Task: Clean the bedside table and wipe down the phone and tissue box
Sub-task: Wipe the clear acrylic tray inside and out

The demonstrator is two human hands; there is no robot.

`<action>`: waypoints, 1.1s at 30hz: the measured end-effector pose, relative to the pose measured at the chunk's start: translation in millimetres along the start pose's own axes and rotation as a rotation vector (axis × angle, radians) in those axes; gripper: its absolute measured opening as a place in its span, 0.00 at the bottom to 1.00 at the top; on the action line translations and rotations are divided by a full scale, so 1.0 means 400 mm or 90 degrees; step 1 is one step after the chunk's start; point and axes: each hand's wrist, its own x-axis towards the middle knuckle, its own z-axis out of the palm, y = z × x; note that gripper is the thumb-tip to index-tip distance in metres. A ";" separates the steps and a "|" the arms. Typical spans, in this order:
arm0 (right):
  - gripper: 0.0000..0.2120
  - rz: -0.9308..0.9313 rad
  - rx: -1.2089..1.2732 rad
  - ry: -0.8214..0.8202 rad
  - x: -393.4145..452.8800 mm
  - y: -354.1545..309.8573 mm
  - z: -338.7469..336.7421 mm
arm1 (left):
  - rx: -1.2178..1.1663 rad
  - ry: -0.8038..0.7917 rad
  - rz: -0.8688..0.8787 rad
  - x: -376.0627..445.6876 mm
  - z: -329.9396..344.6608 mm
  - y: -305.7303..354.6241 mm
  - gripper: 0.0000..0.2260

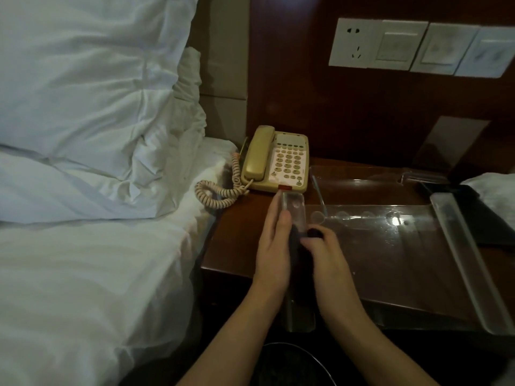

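Note:
A beige corded phone (276, 160) sits at the back left of the dark wooden bedside table (237, 246), its handset on the cradle. A large clear acrylic tray (390, 246) covers most of the tabletop. My left hand (271, 246) lies along the outside of the tray's left wall, thumb over its top edge, pinching it. My right hand (324, 254) grips a dark cloth (298, 249) pressed against the inside of that same wall.
The bed with white pillows (83, 107) and duvet borders the table's left side; the phone's coiled cord (217, 193) rests on it. White crumpled material (493, 193) lies on a dark flat item at the right edge. Wall sockets (418, 45) above. A dark round bin (289, 363) stands below.

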 end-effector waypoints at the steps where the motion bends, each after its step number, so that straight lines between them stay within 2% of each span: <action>1: 0.13 0.047 0.087 -0.045 -0.011 0.004 -0.015 | -0.004 0.002 -0.001 0.002 0.001 0.000 0.17; 3: 0.19 0.075 0.149 -0.096 -0.028 0.021 -0.043 | -0.003 0.004 0.003 0.005 0.002 -0.002 0.17; 5: 0.21 0.035 0.112 -0.094 -0.044 0.037 -0.048 | 0.009 0.002 0.004 0.008 0.000 -0.004 0.17; 10: 0.15 -0.131 -0.008 0.053 -0.008 0.019 -0.013 | -0.063 -0.028 -0.037 0.000 -0.008 -0.003 0.19; 16: 0.17 -0.220 -0.075 0.137 0.117 -0.054 0.012 | -0.114 -0.070 -0.081 -0.004 -0.003 0.000 0.19; 19: 0.13 -0.189 -0.108 0.151 0.079 -0.021 0.005 | -0.114 -0.067 -0.076 -0.006 -0.006 0.001 0.16; 23: 0.05 -0.115 -0.077 0.114 0.057 -0.010 -0.022 | -0.124 -0.047 -0.076 0.001 -0.004 -0.009 0.17; 26: 0.03 -0.090 -0.045 0.121 0.100 -0.032 -0.021 | -0.140 -0.052 -0.083 0.007 -0.007 -0.010 0.17; 28: 0.05 -0.097 -0.057 0.144 0.134 -0.042 -0.011 | -0.138 -0.058 -0.087 0.009 -0.008 -0.008 0.16; 33: 0.14 -0.202 -0.144 0.195 0.156 -0.047 0.008 | -0.107 -0.059 -0.079 0.002 -0.004 -0.010 0.16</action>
